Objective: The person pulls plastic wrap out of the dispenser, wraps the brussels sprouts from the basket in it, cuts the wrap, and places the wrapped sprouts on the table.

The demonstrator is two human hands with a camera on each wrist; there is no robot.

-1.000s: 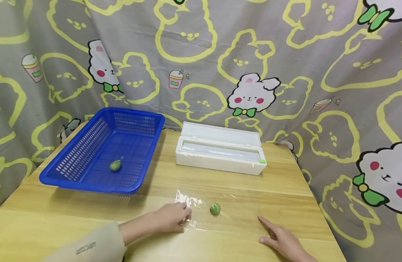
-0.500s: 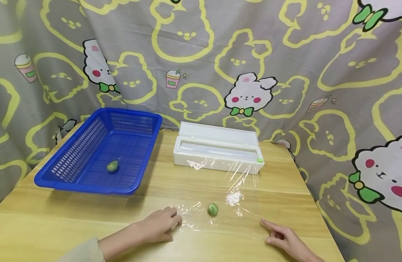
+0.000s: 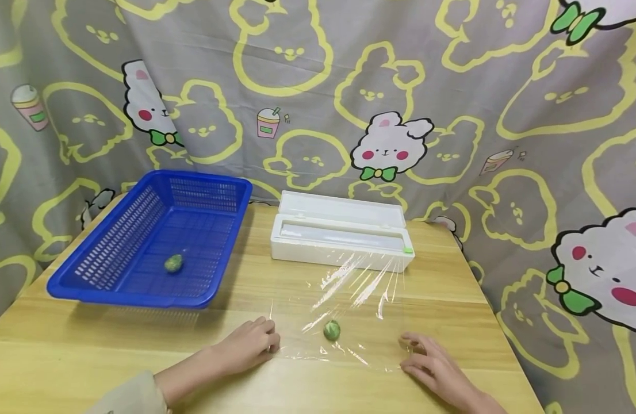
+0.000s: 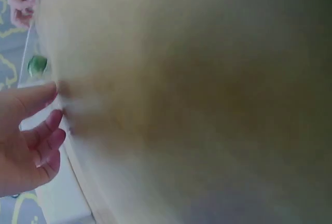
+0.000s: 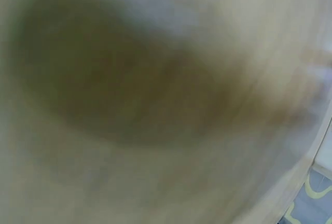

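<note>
A sheet of clear cling film (image 3: 302, 342) spreads over the front of the wooden table, with glossy creases running back toward a white cling film box (image 3: 338, 259). Near its middle is a small round green vegetable (image 3: 332, 330) with pale streaks. My left hand (image 3: 248, 345) is at the film's left edge, fingers bent; the left wrist view shows its thumb (image 4: 39, 99) apart from the fingers, tips down at the tabletop. My right hand (image 3: 434, 365) is at the film's right edge, thumb and fingers spread. In the right wrist view, blur hides the right hand's detail.
A blue plastic basket (image 3: 142, 296) stands at the left, holding another green vegetable (image 3: 173, 264) that looks wrapped in film. The box's lid (image 3: 344, 208) is raised at the back. A patterned curtain (image 3: 307, 86) hangs behind the table (image 3: 116, 368).
My left hand has shifted left, away from the vegetable, and the right hand's fingers have spread. The film now shows long creases between the vegetable and the box.
</note>
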